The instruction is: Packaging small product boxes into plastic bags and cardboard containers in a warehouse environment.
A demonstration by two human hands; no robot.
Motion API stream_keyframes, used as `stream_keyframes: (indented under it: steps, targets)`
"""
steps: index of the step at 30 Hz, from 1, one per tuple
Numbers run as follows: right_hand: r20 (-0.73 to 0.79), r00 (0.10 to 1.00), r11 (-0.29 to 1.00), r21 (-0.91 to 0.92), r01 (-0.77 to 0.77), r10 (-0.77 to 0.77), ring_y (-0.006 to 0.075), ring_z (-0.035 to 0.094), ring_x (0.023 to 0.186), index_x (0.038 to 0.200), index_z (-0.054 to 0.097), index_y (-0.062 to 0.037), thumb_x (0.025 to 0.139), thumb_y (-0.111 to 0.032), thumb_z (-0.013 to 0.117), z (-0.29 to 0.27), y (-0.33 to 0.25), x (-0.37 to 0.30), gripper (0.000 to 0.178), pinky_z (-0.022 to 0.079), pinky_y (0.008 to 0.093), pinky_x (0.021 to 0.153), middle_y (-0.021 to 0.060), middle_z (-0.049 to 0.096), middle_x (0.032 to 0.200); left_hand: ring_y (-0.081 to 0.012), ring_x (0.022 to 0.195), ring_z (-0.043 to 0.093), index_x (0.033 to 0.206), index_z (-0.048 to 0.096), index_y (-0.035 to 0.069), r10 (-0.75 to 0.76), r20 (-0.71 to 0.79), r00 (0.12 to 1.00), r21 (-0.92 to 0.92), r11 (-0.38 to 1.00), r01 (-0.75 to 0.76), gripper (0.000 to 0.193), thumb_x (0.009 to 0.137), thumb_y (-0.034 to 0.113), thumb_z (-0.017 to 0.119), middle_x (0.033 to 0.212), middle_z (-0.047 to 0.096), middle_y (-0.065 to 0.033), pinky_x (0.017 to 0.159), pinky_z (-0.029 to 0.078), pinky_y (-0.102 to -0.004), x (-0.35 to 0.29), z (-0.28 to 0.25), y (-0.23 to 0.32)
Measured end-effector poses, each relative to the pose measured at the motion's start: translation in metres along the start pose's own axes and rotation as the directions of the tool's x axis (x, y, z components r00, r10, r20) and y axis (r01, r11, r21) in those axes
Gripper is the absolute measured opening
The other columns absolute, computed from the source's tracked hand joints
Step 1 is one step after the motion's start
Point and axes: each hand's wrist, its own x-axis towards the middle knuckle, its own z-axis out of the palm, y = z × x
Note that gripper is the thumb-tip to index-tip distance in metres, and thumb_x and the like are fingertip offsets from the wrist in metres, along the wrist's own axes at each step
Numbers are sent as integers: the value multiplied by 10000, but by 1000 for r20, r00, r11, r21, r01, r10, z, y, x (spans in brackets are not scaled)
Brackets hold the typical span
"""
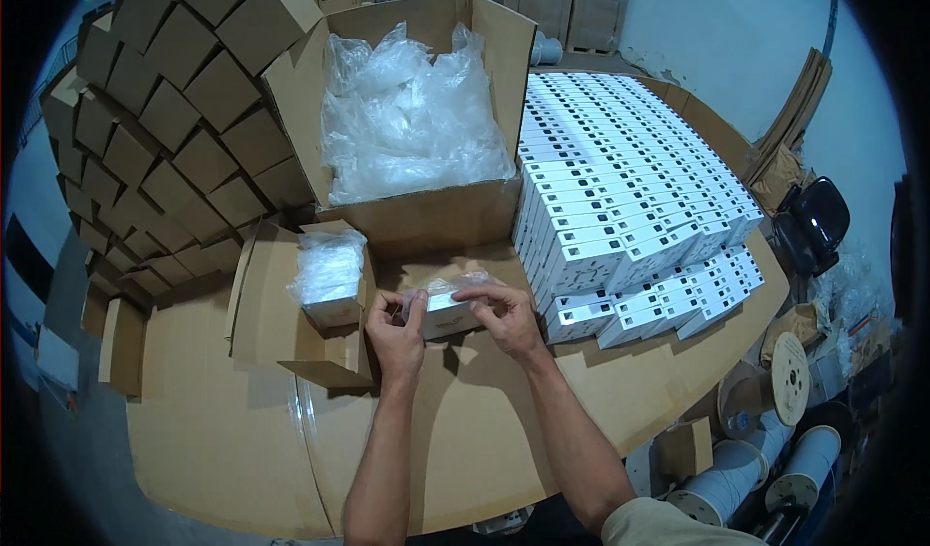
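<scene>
Right in the middle, a small white box [449,323] sits between two bare hands, just right of an open small carton [334,357] and on the near side of a big one. The left hand [395,341] is closed to a narrow pinch, thumb and fingers gathered on the clear film [455,282] at the box's left end; the right hand [511,323] has thumb and forefinger together on the film at the far right corner. Whether the box's underside touches the cardboard-covered table [213,439], I can't tell. Look at that small carton: flap out to the left, film-wrapped packets [329,263] filling its far part, bare brown cardboard showing on the near side. Straight behind stands the big carton [421,221], open and heaped with crumpled clear plastic bags [412,120], some poking up toward the far side. Over on the right, white boxes [620,207] stand packed in long slanted rows, with a lower tier on the near side. And on the far left, brown cartons [184,124] rise in a tall leaning stack, their insides out of sight.
</scene>
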Motion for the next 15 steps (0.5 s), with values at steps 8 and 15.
stream_keyframes:
  steps: [8,15]
  targets:
    - [-64,995,997,-17,-73,72,111,637,914,1113,713,-15,878,-2,609,3,3,1,258,523,266,825,53,712,1020,-136,979,594,1111,524,30,195,-31,980,63,979,-193,298,891,46,725,1032,605,-66,840,480,-278,-4,9,8]
    - [-77,996,998,-49,-37,34,74,612,824,1086,672,-9,862,-25,640,4,9,3,226,515,247,726,28,683,931,-306,1169,558,1167,636,101,689,374,620,622,309,-719,382,811,2,732,1186,624,-67,1037,434,-431,-12,8,26]
